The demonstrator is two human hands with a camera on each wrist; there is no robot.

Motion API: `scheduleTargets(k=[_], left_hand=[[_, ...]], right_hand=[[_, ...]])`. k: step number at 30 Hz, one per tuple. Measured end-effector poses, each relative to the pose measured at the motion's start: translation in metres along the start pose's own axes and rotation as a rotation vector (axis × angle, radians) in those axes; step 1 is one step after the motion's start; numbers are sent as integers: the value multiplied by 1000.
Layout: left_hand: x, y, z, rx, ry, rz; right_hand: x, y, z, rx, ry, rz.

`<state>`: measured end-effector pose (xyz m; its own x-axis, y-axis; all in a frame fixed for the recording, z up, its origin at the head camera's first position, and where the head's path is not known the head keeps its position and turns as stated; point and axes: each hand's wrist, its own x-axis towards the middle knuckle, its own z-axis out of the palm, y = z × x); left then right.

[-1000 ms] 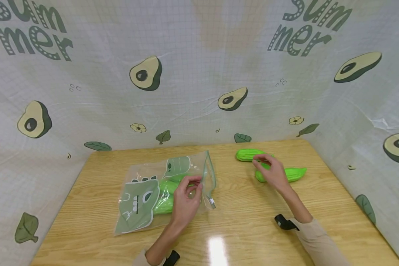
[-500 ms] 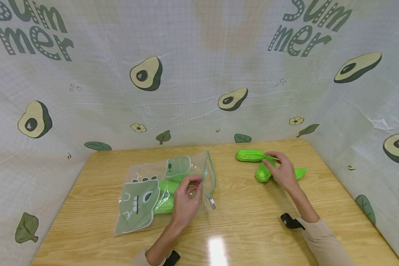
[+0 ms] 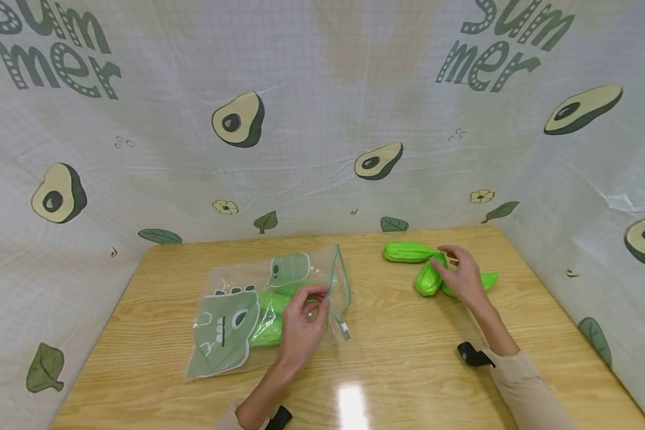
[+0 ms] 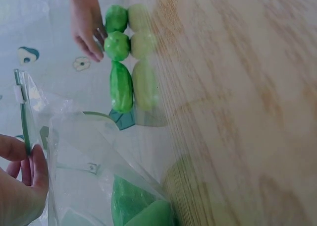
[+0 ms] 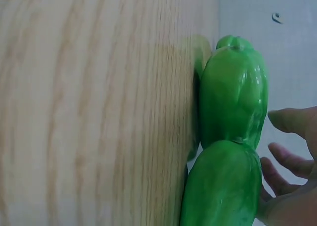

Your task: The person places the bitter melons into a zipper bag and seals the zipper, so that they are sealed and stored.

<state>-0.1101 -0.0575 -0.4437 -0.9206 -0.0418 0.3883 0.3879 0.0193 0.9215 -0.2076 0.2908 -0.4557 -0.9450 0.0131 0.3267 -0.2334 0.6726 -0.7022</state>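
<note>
- In the head view, with 12 o'clock pointing away from you, your left hand [image 3: 303,322] pinches the edge of the zip bag [image 3: 220,337] between thumb and fingers.
- The bag lies at the 9 o'clock side of the table [image 3: 387,358]; its green-edged mouth gapes toward 3 o'clock, and the slider [image 3: 344,327] sits at 3 o'clock from your left hand.
- Through the clear plastic you see green items [image 3: 266,325] inside, partly covered by the printed dinosaur face and your hand.
- Your right hand [image 3: 462,278] is well apart from the left, between its 2 and 3 o'clock, with thumb and fingers parted at the middle green vegetable [image 3: 426,282]; you cannot tell whether they touch it.
- That vegetable slants, wide end toward 7 o'clock, narrow end toward 1 o'clock at your fingers.
- At 10 o'clock from your right hand lies the left green vegetable [image 3: 405,251].
- The right green vegetable [image 3: 489,279] is partly hidden by your hand, its tip showing at 3 o'clock.
- An avocado-printed cloth [image 3: 301,179] hangs behind the table at 12 o'clock.
</note>
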Motion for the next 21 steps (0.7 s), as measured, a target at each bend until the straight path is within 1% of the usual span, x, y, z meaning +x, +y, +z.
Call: scheduleTargets(k=[6, 13, 21], left_hand=[[0, 2, 0, 3, 2, 6], [0, 0, 0, 1, 2, 6], [0, 1, 0, 0, 0, 0]], right_hand=[[4, 2, -2, -32, -42, 17], [7, 2, -5, -81, -99, 32], [13, 1, -8, -165, -211, 49]])
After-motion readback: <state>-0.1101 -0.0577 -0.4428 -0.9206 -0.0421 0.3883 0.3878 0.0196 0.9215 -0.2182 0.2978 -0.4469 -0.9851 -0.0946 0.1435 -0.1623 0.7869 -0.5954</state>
